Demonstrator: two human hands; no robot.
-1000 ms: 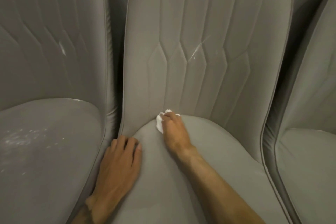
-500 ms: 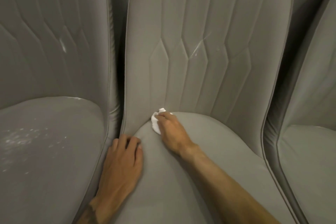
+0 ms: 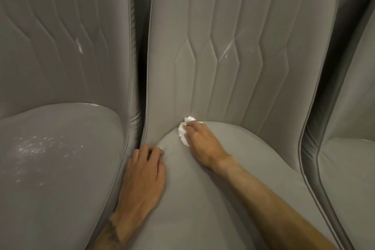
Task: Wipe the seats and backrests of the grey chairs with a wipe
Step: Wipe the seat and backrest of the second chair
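Wipe: small crumpled white wad, pressed into the crease where the middle chair's seat meets its backrest.
Right hand: knuckles up, fingers clenched round the wipe.
Left hand: palm down on the seat's left edge, fingers loosely bent, tips denting the cushion, grasping nothing.
Middle chair: smooth grey upholstery, rounded padded seat, backrest stitched in tall zigzag channels, one pale streak.
Left chair: same grey, seat speckled with whitish flecks, white smear on backrest.
Right chair: piped curved edge, partly in view.
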